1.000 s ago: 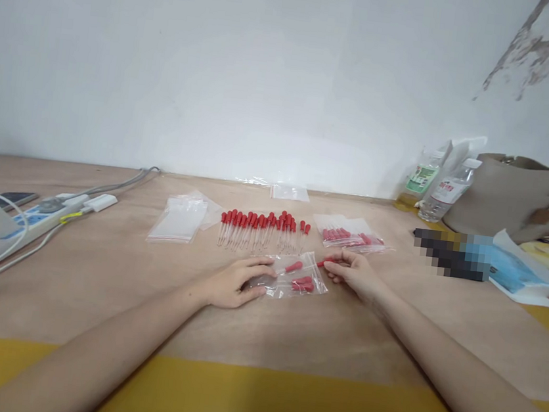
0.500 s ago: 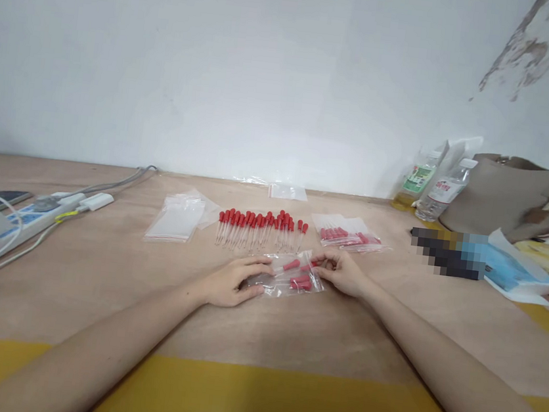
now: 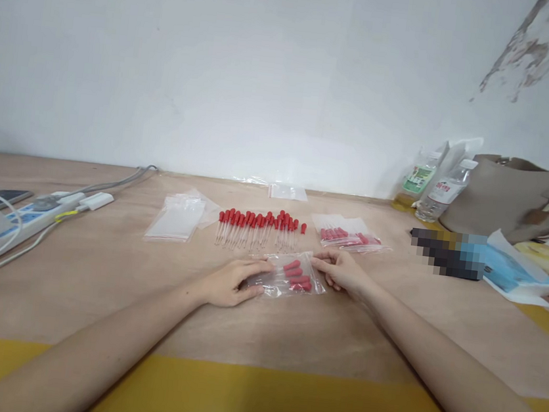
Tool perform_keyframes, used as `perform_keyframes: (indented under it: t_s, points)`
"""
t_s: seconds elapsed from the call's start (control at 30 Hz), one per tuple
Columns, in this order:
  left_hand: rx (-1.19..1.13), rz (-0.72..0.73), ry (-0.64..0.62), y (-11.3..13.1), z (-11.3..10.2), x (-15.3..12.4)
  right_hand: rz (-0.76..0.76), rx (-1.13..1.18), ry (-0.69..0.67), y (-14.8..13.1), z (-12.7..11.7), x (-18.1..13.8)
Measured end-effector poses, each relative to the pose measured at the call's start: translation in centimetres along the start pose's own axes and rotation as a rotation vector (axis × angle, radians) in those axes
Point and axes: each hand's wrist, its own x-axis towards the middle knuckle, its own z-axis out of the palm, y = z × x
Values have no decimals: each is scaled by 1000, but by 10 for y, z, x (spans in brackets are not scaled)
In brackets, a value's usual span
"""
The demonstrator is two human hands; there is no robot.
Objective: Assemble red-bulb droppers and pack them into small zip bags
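A clear zip bag lies flat on the table between my hands, with several red-bulbed droppers inside, bulbs towards the right end. My left hand holds the bag's left end, fingers over the film and thumb low along its side. At the upper right corner, by the bag's mouth, the fingertips of my right hand pinch the edge; the other fingers curl beneath. Beyond the bag, a row of loose droppers lies with red bulbs pointing away from me.
Flat white-backed bags are stacked left of the row. Filled bags of droppers lie at its right. A power strip with cables occupies the left side. Bottles, a grey handbag and a blue packet stand or lie right.
The dropper at my right fingertips has gone fully into the bag beside the others. My right hand has shifted slightly at the bag's mouth; my left hand has stayed in place.
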Motion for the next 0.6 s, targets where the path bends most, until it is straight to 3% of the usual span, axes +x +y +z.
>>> perform_keyframes:
  t_s: [0.2,0.4,0.6]
  points:
    - [27,-14,-38,1,-1,0,-53,-154,-99,-1,7,-1]
    - [18,-13,-46,-1,-1,-1,-288,-309,332,1,-7,23]
    - [37,-8,-42,-5,1,-2,-141,-628,375,-29,4,72]
